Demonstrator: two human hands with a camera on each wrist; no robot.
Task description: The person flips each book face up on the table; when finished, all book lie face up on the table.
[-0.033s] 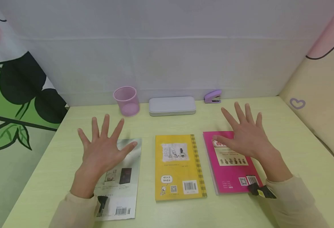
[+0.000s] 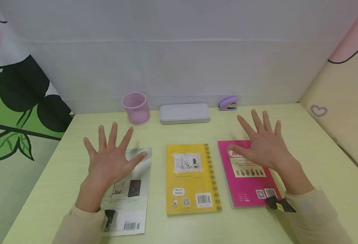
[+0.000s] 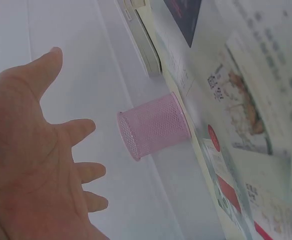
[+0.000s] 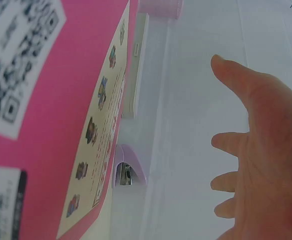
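Pale-green worktop (image 2: 288,118) is carrying three books in a row. Left hand (image 2: 110,159) is hovering over the white book (image 2: 133,203), fingers spread wide, gripping nothing. Right hand (image 2: 262,144) is hovering over the pink book (image 2: 246,179), fingers also splayed, holding nothing. Yellow book (image 2: 191,179) is lying between them, untouched. Pink mesh cup (image 2: 135,107), grey case (image 2: 185,113) and purple stapler (image 2: 228,103) are sitting along the back wall.

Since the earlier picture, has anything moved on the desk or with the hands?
Nothing visibly changed. The left hand hovers spread over the pale book, the right hand over the pink book, and the yellow book lies between them as before.
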